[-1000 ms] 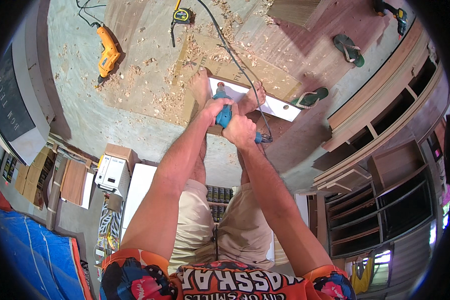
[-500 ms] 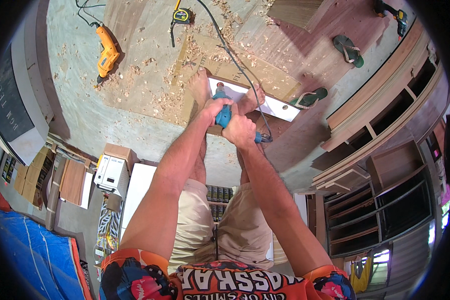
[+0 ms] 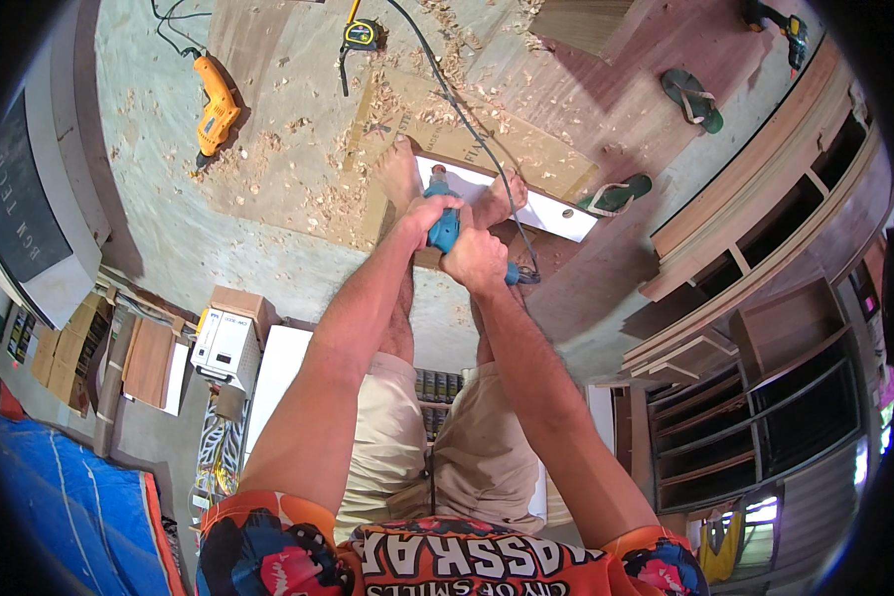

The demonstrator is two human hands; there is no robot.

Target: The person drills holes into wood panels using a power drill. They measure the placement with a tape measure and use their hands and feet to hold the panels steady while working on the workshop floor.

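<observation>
Two hands are on one tool: I record the left hand (image 3: 429,221) wrapped around the front body of a blue corded power drill (image 3: 445,232) and the right hand (image 3: 477,260) gripping its rear part. The drill is between the person's bare feet, nose pointing away from the person, over a white board (image 3: 548,211). From this angle I cannot tell whether its tip touches the board.

Edges: the left foot (image 3: 399,171) is at the board's left end; the right foot (image 3: 503,197) overlaps its middle. The board's right end, marked by a dark round spot, reaches a green flip-flop (image 3: 634,189). Along the far long edge lies a flat cardboard sheet (image 3: 541,164), strewn with wood shavings (image 3: 387,97). The power cord (image 3: 486,149) bends beside the right hand, passes the right foot and crosses the cardboard toward the upper edge of my view.

Room: on the left, a stretch of floor (image 3: 159,199) with scattered shavings separates the cardboard from a yellow-orange corded drill (image 3: 215,111). A tape measure (image 3: 362,36) lies beyond the cardboard. On the right, I note a second flip-flop (image 3: 687,97) and, farther off, a cordless drill (image 3: 796,42). A wooden cabinet frame (image 3: 730,260) bounds that side, well apart from the right hand.
</observation>
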